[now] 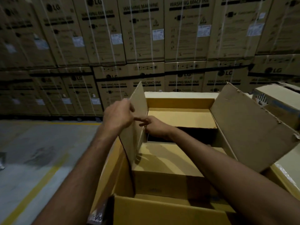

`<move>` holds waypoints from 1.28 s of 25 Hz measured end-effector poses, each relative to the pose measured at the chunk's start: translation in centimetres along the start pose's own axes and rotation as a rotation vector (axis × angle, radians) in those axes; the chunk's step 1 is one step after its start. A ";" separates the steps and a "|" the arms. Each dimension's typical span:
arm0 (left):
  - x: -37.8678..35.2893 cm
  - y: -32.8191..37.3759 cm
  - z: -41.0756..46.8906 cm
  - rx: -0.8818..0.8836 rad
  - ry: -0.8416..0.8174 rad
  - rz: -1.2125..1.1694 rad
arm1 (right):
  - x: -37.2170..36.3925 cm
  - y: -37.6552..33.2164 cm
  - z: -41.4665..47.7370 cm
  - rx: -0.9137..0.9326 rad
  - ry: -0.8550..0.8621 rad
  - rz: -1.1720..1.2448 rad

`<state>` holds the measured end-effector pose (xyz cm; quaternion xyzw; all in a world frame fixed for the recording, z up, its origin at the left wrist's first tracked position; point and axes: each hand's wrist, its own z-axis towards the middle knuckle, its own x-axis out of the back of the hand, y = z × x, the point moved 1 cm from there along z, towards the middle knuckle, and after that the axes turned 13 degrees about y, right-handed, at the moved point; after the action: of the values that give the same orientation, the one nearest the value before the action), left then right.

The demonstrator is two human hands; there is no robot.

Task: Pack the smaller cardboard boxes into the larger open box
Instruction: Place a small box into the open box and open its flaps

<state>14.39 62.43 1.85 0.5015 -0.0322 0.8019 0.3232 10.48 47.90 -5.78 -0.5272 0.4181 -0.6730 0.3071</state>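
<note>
The larger open box [162,210] stands right in front of me with its flaps up. Its left flap [136,114] stands nearly upright and its right flap [250,127] leans outward. Inside lie two smaller cardboard boxes, a near one [168,161] and a far one [181,117], with a dark gap between them. My left hand [117,115] holds the outer face and top edge of the left flap. My right hand [154,127] reaches across into the box at the inner side of that flap, fingers curled at its edge, index finger extended.
A wall of stacked washing-machine cartons [146,38] fills the background. Another carton [279,101] sits to the right behind the right flap. A pale box corner [289,172] shows at the right. Grey floor with yellow lines [40,181] lies to the left.
</note>
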 end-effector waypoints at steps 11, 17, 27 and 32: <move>-5.1 3.6 -1.6 -0.526 -0.263 0.516 | 4.7 7.6 -1.5 -0.219 0.231 -0.341; -13.9 5.5 -1.0 -0.369 -0.847 0.134 | 9.6 14.3 -4.2 -0.393 0.111 -0.544; -13.6 6.3 2.9 -0.315 -0.709 -0.133 | 14.8 9.3 -4.6 -0.250 0.172 -0.671; -7.1 6.8 6.8 -0.283 -0.689 -0.266 | 18.2 2.4 -5.8 -0.358 0.107 -0.450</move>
<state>18.02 51.04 1.24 0.6916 -0.1838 0.5253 0.4603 0.18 32.60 -0.17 -0.6164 0.4181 -0.6665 0.0296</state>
